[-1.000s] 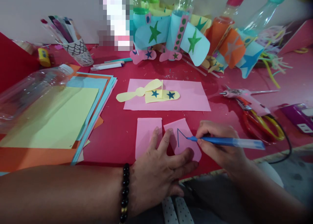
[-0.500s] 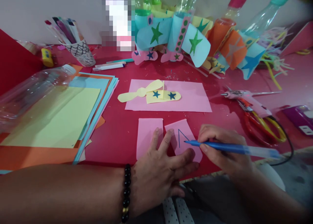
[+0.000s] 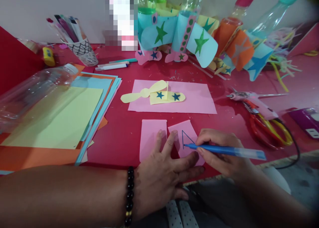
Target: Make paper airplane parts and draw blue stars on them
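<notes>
My left hand (image 3: 161, 171) lies spread across two pink paper pieces, its fingers resting on them. The left pink piece (image 3: 152, 135) is blank. On the tilted right pink piece (image 3: 178, 130), blue lines form a narrow angle. My right hand (image 3: 221, 151) grips a blue marker (image 3: 224, 149), its tip at the drawn lines. Just beyond lies a pink sheet (image 3: 201, 98) bearing a yellow paper propeller (image 3: 144, 92) and a yellow strip (image 3: 168, 97) with two dark blue stars.
At left, a clear plastic bottle (image 3: 32, 95) lies on stacked coloured paper (image 3: 54, 121). A cup of markers (image 3: 82, 52) stands behind. Decorated bottles (image 3: 184, 35) line the back. Scissors (image 3: 259, 131) and a glue gun (image 3: 259, 103) lie at right.
My right hand has moved left with the marker. Its tip has shifted from the slanting line's lower end toward the upright line. My left hand stays nearly still.
</notes>
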Demonstrator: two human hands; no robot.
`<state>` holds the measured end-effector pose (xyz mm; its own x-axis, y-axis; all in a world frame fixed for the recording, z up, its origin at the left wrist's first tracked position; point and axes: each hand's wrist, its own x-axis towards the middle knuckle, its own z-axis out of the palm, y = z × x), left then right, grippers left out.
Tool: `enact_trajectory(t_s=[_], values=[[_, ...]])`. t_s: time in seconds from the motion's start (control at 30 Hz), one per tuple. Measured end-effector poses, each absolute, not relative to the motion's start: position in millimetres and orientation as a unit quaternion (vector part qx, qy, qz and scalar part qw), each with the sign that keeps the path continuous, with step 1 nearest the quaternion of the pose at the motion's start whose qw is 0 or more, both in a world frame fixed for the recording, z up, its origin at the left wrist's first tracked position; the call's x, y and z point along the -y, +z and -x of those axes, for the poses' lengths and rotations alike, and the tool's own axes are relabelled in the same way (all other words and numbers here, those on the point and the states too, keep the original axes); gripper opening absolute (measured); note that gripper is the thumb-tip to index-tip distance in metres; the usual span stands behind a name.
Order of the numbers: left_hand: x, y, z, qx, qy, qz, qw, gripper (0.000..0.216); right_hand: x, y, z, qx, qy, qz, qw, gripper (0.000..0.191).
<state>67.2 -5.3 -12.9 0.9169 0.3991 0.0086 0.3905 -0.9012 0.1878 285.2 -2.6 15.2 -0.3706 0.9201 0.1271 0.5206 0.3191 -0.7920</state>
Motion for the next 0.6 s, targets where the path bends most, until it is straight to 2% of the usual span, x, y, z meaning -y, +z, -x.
enact_trajectory(t_s=[0.6], values=[[6.2, -13.7, -66.2, -0.201, 0.032, -0.976, 0.080, 0.064, 2.1, 13.8, -285.1, 0.760, 0.352, 0.467, 0.285, 0.007]])
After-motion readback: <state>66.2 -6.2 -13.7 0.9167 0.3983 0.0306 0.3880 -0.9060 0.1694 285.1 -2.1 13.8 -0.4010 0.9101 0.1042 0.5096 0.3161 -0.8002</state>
